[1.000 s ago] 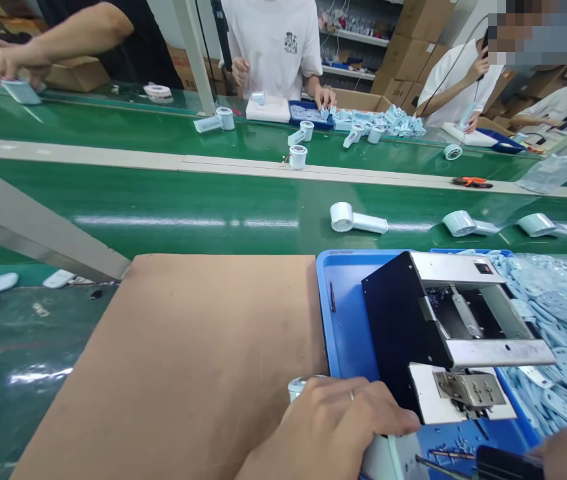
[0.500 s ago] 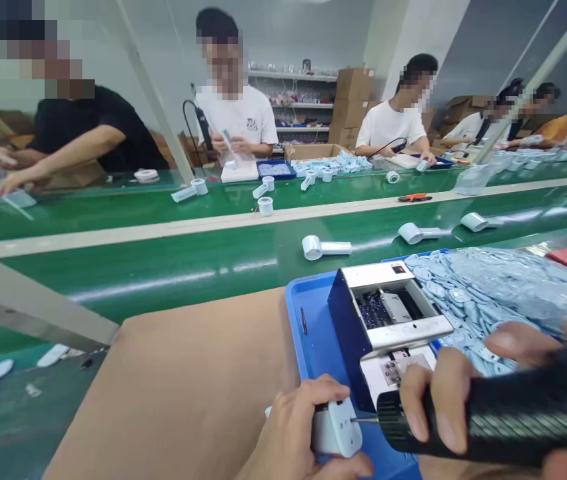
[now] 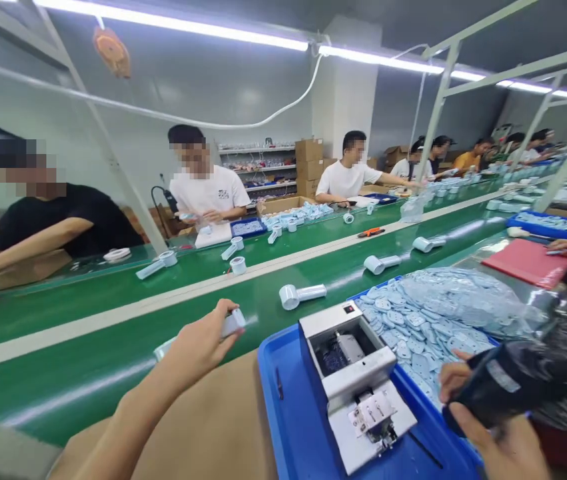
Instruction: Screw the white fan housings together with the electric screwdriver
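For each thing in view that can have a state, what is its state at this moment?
left hand: stretched out over the green belt, closed on the white part.
right hand: closed on the black screwdriver, held up off the tray.
screw feeder: stands in the blue tray, top open.
pale blue covers: heaped loose beside the feeder.
handheld units: lie on their sides on the belt.

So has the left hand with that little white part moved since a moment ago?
Yes. The left hand has carried the white part away from the blue tray, out over the green belt.
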Demonstrator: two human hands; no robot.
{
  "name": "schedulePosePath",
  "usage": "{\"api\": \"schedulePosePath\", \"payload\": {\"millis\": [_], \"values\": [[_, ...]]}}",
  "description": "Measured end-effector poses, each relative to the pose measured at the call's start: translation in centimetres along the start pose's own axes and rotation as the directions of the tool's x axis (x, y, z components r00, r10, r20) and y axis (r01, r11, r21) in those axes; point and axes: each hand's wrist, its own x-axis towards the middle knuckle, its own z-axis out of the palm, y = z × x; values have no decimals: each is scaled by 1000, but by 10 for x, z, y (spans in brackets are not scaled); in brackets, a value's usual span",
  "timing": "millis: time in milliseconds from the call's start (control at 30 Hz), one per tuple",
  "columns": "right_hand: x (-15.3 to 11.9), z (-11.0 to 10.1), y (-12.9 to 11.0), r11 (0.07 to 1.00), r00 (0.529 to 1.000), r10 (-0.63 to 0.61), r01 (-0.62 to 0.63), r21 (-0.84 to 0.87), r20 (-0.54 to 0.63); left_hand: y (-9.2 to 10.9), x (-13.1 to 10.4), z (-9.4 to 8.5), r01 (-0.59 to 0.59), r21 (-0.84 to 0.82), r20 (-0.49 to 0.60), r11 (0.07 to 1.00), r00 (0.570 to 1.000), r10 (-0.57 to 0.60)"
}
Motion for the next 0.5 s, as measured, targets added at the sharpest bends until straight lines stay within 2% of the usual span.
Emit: {"api": "schedulePosePath", "payload": {"millis": [67, 133, 200, 300, 367, 433, 500], "values": [[-9, -7, 28, 995, 1000, 7, -4, -96, 25, -16, 43, 2, 16, 46, 47, 999, 999, -18], [-16, -10, 58, 980, 998, 27, -15, -198, 59, -25, 72, 13, 39, 92, 75, 995, 996, -46], [-15, -11, 88, 950, 996, 51, -28, -309, 67, -31, 88, 29, 65, 135, 80, 989, 994, -77], [-1, -9, 125, 877, 994, 76, -28, -479, 80, -38, 100, 53, 77, 169, 82, 983, 992, -92], [10, -7, 138, 818, 987, 110, -22, -575, 119, -41, 107, 64, 78, 168, 77, 983, 993, -92], [17, -4, 141, 762, 973, 166, -25, -647, 159, -41, 114, 69, 81, 160, 59, 984, 994, -92], [22, 1, 134, 720, 957, 216, -22, -694, 194, -38, 117, 67, 57, 124, -33, 991, 998, -53]]}}
